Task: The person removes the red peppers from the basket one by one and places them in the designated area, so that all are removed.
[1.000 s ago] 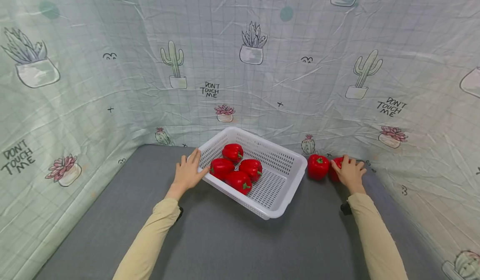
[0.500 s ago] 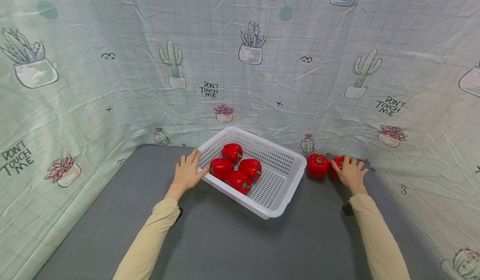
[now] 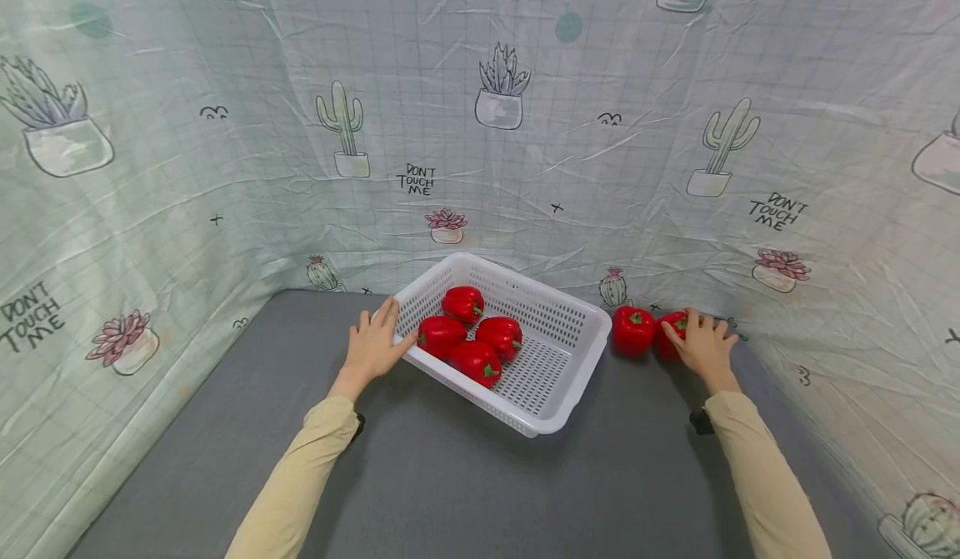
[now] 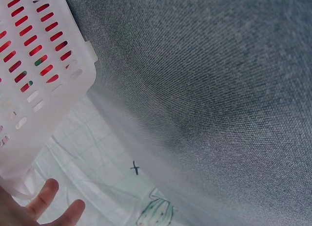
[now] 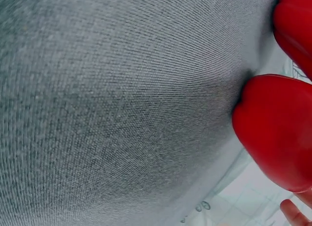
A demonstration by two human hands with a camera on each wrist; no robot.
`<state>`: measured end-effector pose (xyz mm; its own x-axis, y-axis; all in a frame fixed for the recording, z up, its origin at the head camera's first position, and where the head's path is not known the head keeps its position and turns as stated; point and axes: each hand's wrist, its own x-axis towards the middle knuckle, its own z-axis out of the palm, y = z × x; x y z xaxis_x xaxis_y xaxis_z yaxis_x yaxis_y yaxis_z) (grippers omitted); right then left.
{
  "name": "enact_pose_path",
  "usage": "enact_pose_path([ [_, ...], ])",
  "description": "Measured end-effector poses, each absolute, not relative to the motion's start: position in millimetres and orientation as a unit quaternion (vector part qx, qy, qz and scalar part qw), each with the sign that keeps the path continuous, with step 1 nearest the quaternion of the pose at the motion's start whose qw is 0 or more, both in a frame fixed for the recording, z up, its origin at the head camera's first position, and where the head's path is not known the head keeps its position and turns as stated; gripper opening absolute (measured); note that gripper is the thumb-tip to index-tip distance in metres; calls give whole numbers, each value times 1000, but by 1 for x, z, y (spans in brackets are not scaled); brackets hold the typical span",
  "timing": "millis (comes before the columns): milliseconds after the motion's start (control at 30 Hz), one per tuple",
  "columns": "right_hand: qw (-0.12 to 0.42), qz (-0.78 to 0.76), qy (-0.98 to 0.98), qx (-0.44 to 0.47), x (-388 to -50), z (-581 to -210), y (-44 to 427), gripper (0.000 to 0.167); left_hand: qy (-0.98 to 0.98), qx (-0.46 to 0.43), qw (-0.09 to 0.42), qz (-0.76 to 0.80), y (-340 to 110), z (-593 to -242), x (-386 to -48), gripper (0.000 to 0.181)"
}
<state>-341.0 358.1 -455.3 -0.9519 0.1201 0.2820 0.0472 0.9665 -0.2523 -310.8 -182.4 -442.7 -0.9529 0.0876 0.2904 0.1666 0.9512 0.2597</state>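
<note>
In the head view, a white perforated plastic basket (image 3: pixel 558 409) stands angled on the table with several red bell peppers (image 3: pixel 475 362) lying in its left part. My left hand (image 3: pixel 370 349) rests on the basket's left corner, its fingers extended over the rim; the left wrist view shows two spread fingertips (image 4: pixel 46 197) beside the corner. At the back right, my right hand (image 3: pixel 705 349) grips a red bell pepper (image 3: pixel 667 341) from above, thumb on its left side. This pepper touches the table in the right wrist view, partly hidden by the hand in the head view.
Another red bell pepper (image 3: pixel 633 331) stands upright between the basket and my right hand. The grey table (image 3: pixel 450 492) runs back to a light curtain (image 3: pixel 540 159) printed with cacti, which hangs behind and on both sides.
My right forearm has shifted slightly to the right, while the hand stays at the same pepper. The left hand and the basket have not visibly moved.
</note>
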Motion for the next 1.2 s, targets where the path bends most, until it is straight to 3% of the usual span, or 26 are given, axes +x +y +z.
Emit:
enact_pose_path([
  [300, 195, 120, -973, -10, -329, -445, 347, 68, -978, -64, 139, -141, -183, -442, -312, 72],
  [667, 296, 117, -947, 51, -312, -433, 319, 49, -979, -64, 133, -139, -183, -442, -312, 72],
  [1200, 351, 137, -911, 169, -284, -415, 273, 48, -978, -66, 135, -142, -184, -443, -312, 72],
])
